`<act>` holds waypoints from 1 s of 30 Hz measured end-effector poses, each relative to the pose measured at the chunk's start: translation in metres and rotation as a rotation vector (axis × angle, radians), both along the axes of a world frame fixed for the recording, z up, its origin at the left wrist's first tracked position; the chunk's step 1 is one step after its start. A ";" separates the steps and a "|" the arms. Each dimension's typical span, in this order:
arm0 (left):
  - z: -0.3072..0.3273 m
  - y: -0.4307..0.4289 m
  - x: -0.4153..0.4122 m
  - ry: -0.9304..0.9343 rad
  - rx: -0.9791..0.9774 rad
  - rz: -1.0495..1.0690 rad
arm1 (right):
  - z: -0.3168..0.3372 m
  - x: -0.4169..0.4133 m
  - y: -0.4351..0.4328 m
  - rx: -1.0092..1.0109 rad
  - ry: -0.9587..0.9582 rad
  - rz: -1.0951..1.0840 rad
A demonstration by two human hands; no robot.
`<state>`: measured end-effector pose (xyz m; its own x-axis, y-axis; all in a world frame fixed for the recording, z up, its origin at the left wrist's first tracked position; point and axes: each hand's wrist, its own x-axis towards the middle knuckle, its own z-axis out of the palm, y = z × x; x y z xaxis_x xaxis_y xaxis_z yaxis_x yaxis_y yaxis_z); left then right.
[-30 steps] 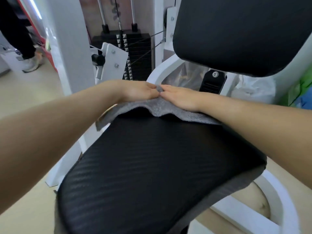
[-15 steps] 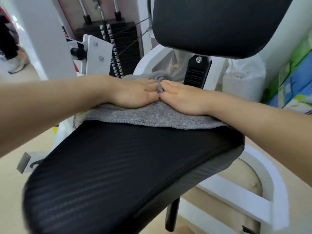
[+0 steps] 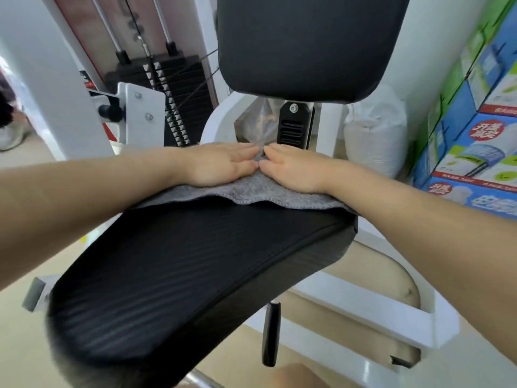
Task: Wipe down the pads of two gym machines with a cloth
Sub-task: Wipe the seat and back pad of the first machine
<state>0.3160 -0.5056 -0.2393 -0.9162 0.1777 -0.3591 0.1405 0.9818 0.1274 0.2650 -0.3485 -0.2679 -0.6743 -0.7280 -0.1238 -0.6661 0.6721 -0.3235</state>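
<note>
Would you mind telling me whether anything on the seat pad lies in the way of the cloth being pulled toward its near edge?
Nothing visible does. The left hand and right hand press flat on the grey cloth at the far end of the seat pad, and the black surface nearer the camera is bare.

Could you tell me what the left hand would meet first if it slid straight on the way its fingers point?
Most likely the right hand: the left hand lies flat on the cloth, fingers aimed at the right hand's fingertips, which look nearly touching.
</note>
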 end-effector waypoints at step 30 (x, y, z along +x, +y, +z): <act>-0.010 0.156 0.122 0.543 -0.597 -0.026 | -0.063 0.107 0.130 -0.442 0.249 -0.098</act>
<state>0.4377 -0.3493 -0.2495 -0.9882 0.1206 0.0942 0.0560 0.8581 -0.5104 0.3725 -0.2190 -0.3310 -0.7123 -0.6061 0.3540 -0.6994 0.5704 -0.4307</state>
